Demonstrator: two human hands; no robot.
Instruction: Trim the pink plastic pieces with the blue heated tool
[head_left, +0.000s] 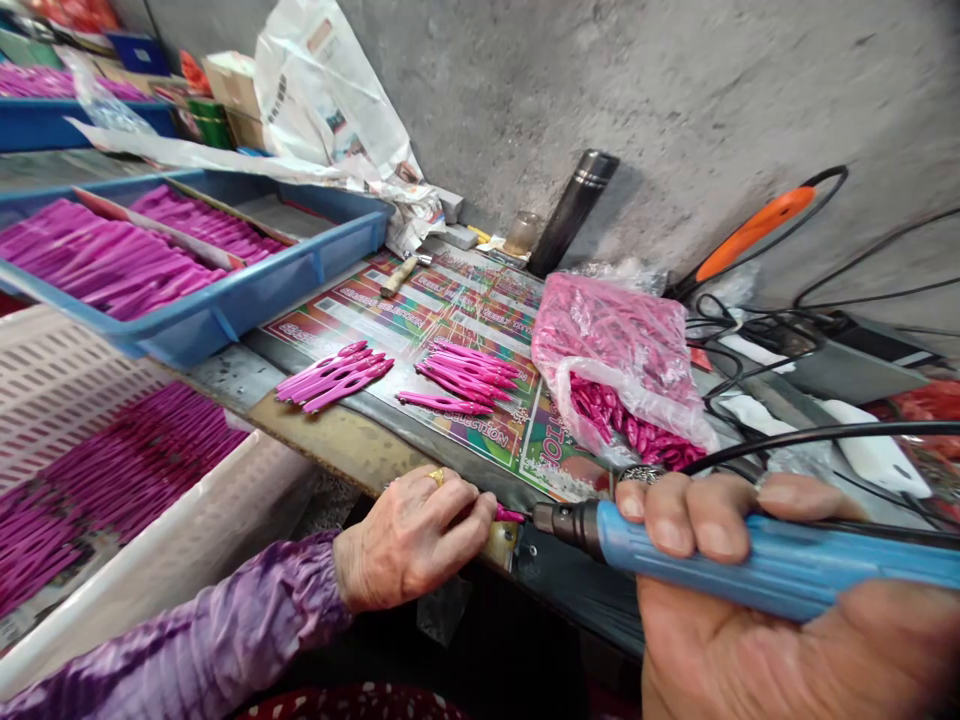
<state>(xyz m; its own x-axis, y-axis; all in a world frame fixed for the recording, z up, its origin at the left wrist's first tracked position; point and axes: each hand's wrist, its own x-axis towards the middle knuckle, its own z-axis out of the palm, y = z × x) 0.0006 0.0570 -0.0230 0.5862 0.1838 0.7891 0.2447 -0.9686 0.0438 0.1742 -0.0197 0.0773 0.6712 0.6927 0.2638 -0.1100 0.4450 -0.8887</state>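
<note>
My left hand (420, 540), with a gold ring, is closed at the table edge. Out of its fingertips pokes the end of a small magenta plastic piece (510, 513); the rest is hidden. My right hand (720, 560) is wrapped round a blue electric screwdriver (697, 555) with a black cord, held almost level. Its metal tip meets or nearly meets the magenta piece. Beyond my hands lie two groups of slim magenta pieces, a left bundle (334, 377) and a right bundle (465, 378). An opened plastic bag (615, 330) spills small magenta parts.
A blue divided tray (277, 300) full of magenta pieces stands at the left, above a white basket (277, 480) holding more. A small hammer-like tool (401, 275) lies on the printed sheet. Against the grey wall lean a black flask (574, 210) and an orange-handled tool (754, 232) among cables.
</note>
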